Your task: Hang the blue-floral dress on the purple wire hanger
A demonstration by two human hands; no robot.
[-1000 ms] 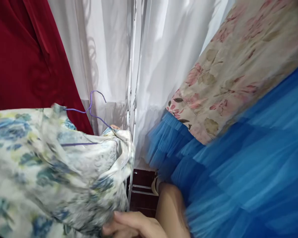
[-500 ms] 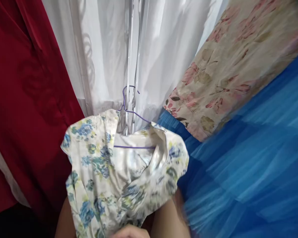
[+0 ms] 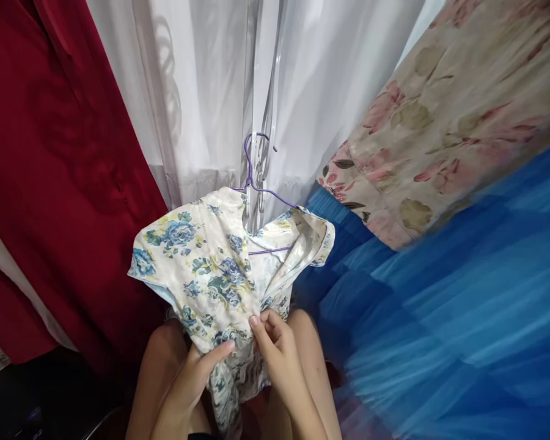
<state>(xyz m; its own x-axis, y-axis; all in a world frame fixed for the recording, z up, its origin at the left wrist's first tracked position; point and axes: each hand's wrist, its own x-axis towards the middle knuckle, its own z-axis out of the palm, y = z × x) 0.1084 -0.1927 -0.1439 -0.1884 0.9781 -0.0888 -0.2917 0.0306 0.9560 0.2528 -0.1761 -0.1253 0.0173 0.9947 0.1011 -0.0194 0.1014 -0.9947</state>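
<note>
A short-sleeved cream dress (image 3: 215,250) with blue flowers and green and yellow leaves hangs on a purple wire hanger (image 3: 249,165) in front of me. The hanger's hook overlaps narrow white straps (image 3: 260,104); whether it is hooked there I cannot tell. My left hand (image 3: 195,373) grips the dress at its lower left side, thumb on top and fingers hidden beneath the cloth. My right hand (image 3: 275,339) pinches the front edge of the dress below the neckline between thumb and fingers. Below the hands the cloth bunches and drops between my knees.
Red fabric (image 3: 73,171) hangs at the left, with white curtains (image 3: 201,91) behind the dress. On the right hang a beige cloth with pink flowers (image 3: 440,134) and a layered blue tulle garment (image 3: 431,318). My bare legs (image 3: 309,348) frame the dress below.
Both hands now show, holding the front of the dress; earlier only part of one hand appeared at the bottom edge. The dress's right shoulder side has swung inward and folded over.
</note>
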